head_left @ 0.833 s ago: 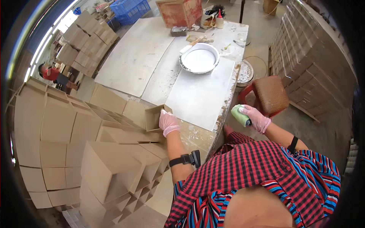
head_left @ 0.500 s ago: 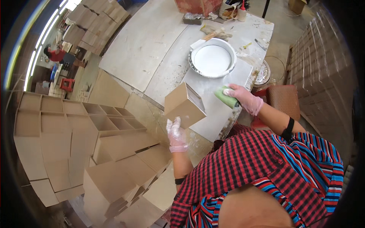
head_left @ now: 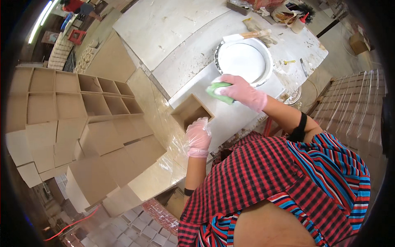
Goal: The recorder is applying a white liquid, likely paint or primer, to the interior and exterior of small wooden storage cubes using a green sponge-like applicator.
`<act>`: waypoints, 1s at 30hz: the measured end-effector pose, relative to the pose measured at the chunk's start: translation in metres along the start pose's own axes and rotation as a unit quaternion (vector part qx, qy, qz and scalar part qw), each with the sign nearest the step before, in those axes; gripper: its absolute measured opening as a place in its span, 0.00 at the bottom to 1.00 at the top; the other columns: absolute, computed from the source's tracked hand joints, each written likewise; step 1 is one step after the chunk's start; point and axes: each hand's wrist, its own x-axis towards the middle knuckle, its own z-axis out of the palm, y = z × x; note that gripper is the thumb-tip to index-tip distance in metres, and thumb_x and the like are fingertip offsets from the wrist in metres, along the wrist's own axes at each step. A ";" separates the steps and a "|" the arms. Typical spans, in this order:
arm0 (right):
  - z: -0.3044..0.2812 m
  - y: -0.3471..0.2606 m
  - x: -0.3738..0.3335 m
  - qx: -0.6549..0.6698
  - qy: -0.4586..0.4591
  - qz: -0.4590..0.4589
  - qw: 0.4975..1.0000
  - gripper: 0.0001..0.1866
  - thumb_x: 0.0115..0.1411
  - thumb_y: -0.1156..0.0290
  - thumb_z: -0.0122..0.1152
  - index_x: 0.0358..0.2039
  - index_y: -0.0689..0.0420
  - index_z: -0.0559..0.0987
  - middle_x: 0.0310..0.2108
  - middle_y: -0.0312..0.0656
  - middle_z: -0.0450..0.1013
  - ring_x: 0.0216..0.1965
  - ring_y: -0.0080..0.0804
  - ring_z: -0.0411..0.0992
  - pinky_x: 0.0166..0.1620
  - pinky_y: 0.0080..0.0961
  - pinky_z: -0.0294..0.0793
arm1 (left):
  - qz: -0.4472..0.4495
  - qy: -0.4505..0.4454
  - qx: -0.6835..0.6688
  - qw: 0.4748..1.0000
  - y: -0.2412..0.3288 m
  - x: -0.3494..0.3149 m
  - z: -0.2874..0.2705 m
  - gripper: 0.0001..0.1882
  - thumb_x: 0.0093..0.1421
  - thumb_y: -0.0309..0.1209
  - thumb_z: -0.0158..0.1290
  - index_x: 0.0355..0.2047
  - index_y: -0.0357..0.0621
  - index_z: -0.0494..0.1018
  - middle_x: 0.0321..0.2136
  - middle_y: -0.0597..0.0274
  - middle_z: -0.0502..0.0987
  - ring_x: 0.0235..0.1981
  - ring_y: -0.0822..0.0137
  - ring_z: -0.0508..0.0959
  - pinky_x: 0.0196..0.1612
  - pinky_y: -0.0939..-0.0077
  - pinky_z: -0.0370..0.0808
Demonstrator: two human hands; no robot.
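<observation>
"What stood furthest left?"

"A stack of brown boxes [head_left: 68,109], several turned so that their hollow insides showed. Its left side ran into the dark lens rim, partly cut off."

"And the one being handled?"

"That open box [head_left: 186,111] was plain brown, square-cornered and thin-walled, its mouth facing up and its inside shadowed. It was at the edge of the pale sheet [head_left: 236,117] on the table [head_left: 304,49], the edge nearest the left hand [head_left: 198,133]. That hand, in a thin pink glove, was closed on the near wall. Its thumb and the box's underside were hidden, so I couldn't tell whether the box touched the sheet."

"Further right?"

"The right hand [head_left: 242,91], gloved likewise, gripped a green pad [head_left: 218,94] near the box but apart from it. The pad looked soft and bunched. Fingers covered much of it, and I couldn't tell sponge from folded cloth."

"Anything beyond that hand?"

"A round basin [head_left: 268,61] of white liquid [head_left: 242,61], its near rim partly covered by the hand. A wooden-handled brush [head_left: 251,35] lay along its far rim. Near the table's far edge was a squeeze bottle [head_left: 299,24] with a red nozzle."
</observation>
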 end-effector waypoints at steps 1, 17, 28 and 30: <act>0.010 -0.014 0.003 -0.010 -0.032 0.016 0.999 0.18 0.50 0.64 0.60 0.41 0.57 0.75 0.34 0.43 0.72 0.37 0.33 0.71 0.39 0.26 0.71 | -0.004 0.011 -0.025 1.000 -0.005 -0.001 0.004 0.10 0.54 0.37 0.49 0.31 0.45 0.72 0.26 0.57 0.74 0.28 0.56 0.76 0.32 0.62 0.71; 0.061 -0.021 -0.064 -0.433 -0.094 -0.118 0.889 0.17 0.49 0.63 0.61 0.40 0.54 0.76 0.40 0.47 0.71 0.42 0.47 0.70 0.46 0.35 0.70 | -0.012 -0.062 -0.061 0.996 -0.014 -0.012 -0.006 0.12 0.52 0.37 0.50 0.34 0.45 0.71 0.29 0.55 0.76 0.33 0.55 0.77 0.38 0.62 0.72; 0.085 -0.032 0.017 -0.492 0.022 -0.175 0.852 0.15 0.53 0.61 0.56 0.39 0.53 0.76 0.39 0.47 0.71 0.43 0.44 0.70 0.48 0.35 0.68 | -0.046 0.111 -0.361 0.925 -0.068 -0.032 -0.002 0.66 0.29 0.33 0.71 0.63 0.41 0.39 0.63 0.42 0.42 0.64 0.51 0.46 0.66 0.65 0.42; 0.101 -0.024 -0.014 -0.495 0.027 -0.117 0.861 0.15 0.53 0.61 0.56 0.40 0.52 0.76 0.39 0.47 0.71 0.44 0.44 0.70 0.48 0.34 0.69 | -0.036 0.120 -0.373 0.919 -0.078 -0.038 0.014 0.65 0.29 0.35 0.71 0.63 0.41 0.40 0.62 0.41 0.43 0.64 0.49 0.46 0.65 0.65 0.46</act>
